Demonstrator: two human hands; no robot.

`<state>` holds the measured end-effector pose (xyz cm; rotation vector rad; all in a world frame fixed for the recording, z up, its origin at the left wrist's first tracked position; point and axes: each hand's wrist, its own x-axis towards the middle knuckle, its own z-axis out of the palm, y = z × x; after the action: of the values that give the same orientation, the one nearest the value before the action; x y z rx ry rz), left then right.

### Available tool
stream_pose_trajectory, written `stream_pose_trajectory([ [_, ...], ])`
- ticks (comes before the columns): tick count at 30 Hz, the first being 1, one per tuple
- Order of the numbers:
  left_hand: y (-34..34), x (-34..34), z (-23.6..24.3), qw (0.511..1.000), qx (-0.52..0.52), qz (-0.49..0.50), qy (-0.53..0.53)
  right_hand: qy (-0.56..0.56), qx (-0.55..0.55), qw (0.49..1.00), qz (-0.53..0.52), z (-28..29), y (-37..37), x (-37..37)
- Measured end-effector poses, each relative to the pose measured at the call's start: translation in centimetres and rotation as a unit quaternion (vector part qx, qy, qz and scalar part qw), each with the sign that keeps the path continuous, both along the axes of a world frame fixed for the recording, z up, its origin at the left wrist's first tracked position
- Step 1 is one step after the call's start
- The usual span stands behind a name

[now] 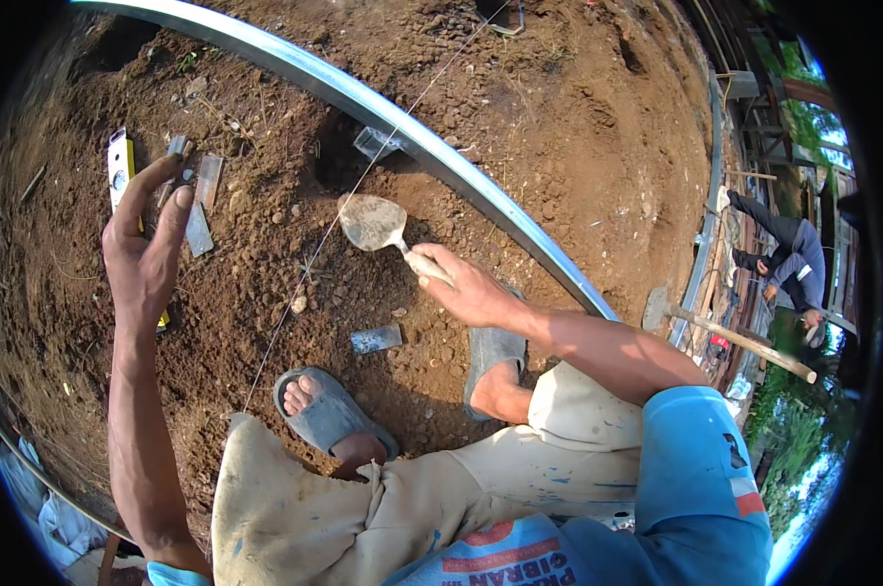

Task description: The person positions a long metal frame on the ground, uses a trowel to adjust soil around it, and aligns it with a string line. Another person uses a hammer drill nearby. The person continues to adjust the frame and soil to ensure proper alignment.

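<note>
My right hand (471, 293) is closed around the handle of a trowel (371, 225), whose dirt-covered blade points left over the soil. A thin string (315, 256) passes close to the blade. My left hand (147, 244) is raised at the left, thumb and forefinger curved and apart, with nothing clearly held between them. Behind its fingertips lie flat metal strips (198, 230) and a yellow spirit level (121, 174). Another flat metal piece (376, 339) rests on the ground between the trowel and my sandalled feet (334, 410).
A long metal beam (432, 151) curves across the view beyond the trowel. Beneath it, a metal post end (376, 144) sits in a dug hole (338, 148). At right are a long-handled hammer (730, 335) and another person (793, 254) near stacked timber. Loose brown soil (578, 146) surrounds everything.
</note>
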<state>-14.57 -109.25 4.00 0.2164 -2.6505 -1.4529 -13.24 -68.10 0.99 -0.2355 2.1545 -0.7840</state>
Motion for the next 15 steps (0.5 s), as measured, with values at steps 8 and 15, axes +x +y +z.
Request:
stream_pose_trajectory([
  [8,13.9,-8.9,-9.7,0.911,-0.112,-0.389,-0.083,-0.016,-0.022,0.968,0.248,0.6,7.8,5.2],
  [15,12.8,-9.6,-9.7,0.828,0.386,-0.276,-0.299,0.303,0.017,0.953,0.006,-6.9,1.4,-3.6],
])
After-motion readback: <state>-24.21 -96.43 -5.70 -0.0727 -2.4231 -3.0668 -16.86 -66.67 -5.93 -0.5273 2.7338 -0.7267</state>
